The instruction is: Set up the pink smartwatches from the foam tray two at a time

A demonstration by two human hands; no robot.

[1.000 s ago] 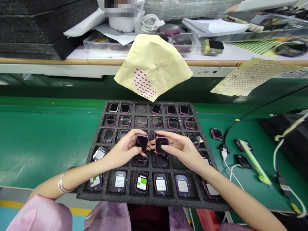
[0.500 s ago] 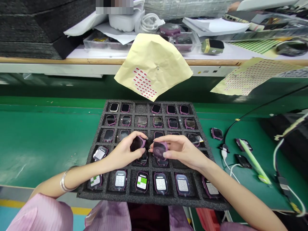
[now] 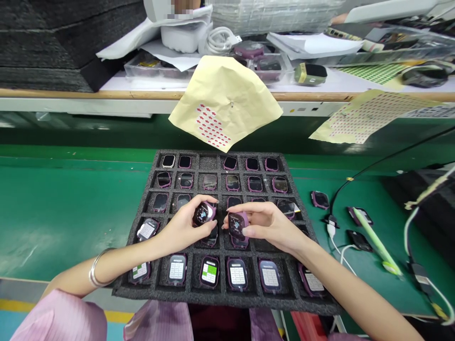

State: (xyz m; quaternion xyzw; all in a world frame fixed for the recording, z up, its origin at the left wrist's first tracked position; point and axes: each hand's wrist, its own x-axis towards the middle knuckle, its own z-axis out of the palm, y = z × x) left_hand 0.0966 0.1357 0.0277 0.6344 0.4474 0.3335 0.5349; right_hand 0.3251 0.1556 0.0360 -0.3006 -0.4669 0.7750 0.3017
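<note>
My left hand (image 3: 188, 220) pinches a purple smartwatch case (image 3: 204, 214) between thumb and fingers, its screen lit with a dial. In my right hand (image 3: 265, 220) is a second purple smartwatch case (image 3: 236, 225), held by its edges and also showing a lit dial. Both are just above a black foam tray (image 3: 221, 293) divided into square compartments. Most compartments hold a strapless watch. In the front row the watches show white grids, and one watch (image 3: 209, 272) has green cells. The back rows have dark screens. My hands and forearms cover some middle compartments.
Right of the tray lie a purple watch (image 3: 320, 199), a black watch (image 3: 359, 240), a light green pen-like tool (image 3: 377, 242) and cables (image 3: 331, 227). A yellow sticker sheet (image 3: 227, 102) hangs from the cluttered shelf edge (image 3: 149, 94). Black foam blocks (image 3: 42, 52) are stacked upper left.
The screens of both held watches have gone from dark to lit dials. My hands keep nearly the same place and grip; the view has shifted slightly.
</note>
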